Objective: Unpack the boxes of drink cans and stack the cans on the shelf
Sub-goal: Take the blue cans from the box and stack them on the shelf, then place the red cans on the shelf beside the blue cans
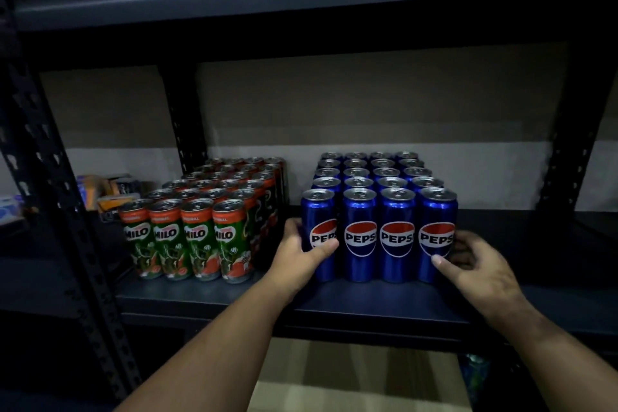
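Your left hand (302,252) wraps the front-left blue can (319,234); right hand (475,264) has its thumb on the front-right can (436,234), fingers curled round its side. The cans sit on the shelf (214,294) beside the green cans (187,237). Squeeze both ends inward evenly & slide the row back flush w/ the rest, keeping it low so nothing tips.

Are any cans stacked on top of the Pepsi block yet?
No, the Pepsi cans stand in one layer on the shelf, their silver tops all bare.

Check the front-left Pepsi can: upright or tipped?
Upright. The front-left Pepsi can stands on the shelf, lid up and level with its row; the left hand grips its side.
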